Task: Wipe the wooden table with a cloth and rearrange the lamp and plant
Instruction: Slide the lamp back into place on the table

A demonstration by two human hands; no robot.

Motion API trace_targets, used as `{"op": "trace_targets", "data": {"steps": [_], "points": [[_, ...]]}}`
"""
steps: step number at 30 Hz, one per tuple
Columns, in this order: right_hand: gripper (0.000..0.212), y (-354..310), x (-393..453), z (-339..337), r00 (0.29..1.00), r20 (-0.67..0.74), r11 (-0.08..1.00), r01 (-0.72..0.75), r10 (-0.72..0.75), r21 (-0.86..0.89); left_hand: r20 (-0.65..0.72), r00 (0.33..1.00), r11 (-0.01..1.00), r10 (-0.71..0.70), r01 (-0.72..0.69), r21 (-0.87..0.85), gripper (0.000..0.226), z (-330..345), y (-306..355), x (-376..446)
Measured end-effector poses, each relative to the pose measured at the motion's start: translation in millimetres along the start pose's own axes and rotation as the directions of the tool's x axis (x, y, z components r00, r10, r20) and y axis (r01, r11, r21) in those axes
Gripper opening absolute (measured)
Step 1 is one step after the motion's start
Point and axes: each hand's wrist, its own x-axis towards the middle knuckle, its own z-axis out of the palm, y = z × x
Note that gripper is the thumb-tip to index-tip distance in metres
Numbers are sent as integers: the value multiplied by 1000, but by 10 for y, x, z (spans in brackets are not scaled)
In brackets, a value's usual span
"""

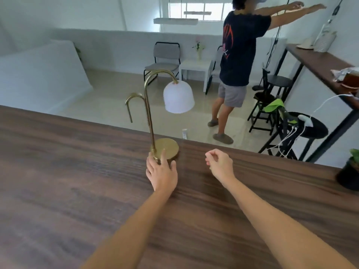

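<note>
A brass lamp point(149, 113) with a white bell shade and a round base stands near the far edge of the dark wooden table point(77, 181). My left hand point(161, 172) grips the foot of the lamp's stem, fingers resting on the base. Just to the right, my right hand point(219, 165) hovers over the table with its fingers loosely curled and nothing in it. A plant point(349, 171) in a black pot sits at the table's far right edge, partly cut off. No cloth is in view.
Beyond the table's far edge the floor lies lower, where a person point(238, 65) stands with arms stretched out. Black stools point(272, 98), a round stool with white cables point(308, 127) and a high wooden shelf point(320, 63) stand at right.
</note>
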Motion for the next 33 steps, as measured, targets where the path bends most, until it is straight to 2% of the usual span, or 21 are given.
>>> {"op": "trace_targets", "data": {"steps": [2,4,6,8,13,17,21,23,26,27,30,33], "points": [[22,-211,159,398,984,149,983,120,-99,-137,142,988,988,61,-80,129,58,-45,-211,69],[34,-360,327,721,935,319,939,241,-156,-245,247,963,963,109,-164,213,59,-67,-336,111],[43,-400,473,940,883,440,860,348,-167,-372,275,952,941,132,-208,267,59,-97,-416,140],[47,-335,571,1010,856,487,770,425,-171,-476,269,950,917,161,-245,315,59,-131,-452,165],[48,-186,342,963,874,423,698,457,-238,-552,249,943,902,219,-293,318,59,-199,-563,176],[48,-158,-131,843,877,387,667,472,-285,-577,219,953,915,210,-271,298,61,-256,-632,151],[40,-250,-593,695,810,496,576,576,-312,-580,185,962,928,200,-247,279,65,-291,-610,144],[33,-342,-534,615,825,462,617,556,-327,-557,180,962,935,205,-247,255,68,-268,-565,142],[39,-443,-50,547,929,264,771,363,-258,-523,149,973,958,176,-204,200,68,-233,-465,126],[45,-441,100,568,940,283,796,318,-193,-515,136,978,964,161,-185,191,68,-221,-439,119],[54,-307,227,740,890,453,784,315,-49,-535,123,981,968,147,-168,186,66,-201,-415,126],[55,-112,84,768,913,391,793,323,-117,-517,174,965,967,194,-219,134,65,-200,-452,179]]}}
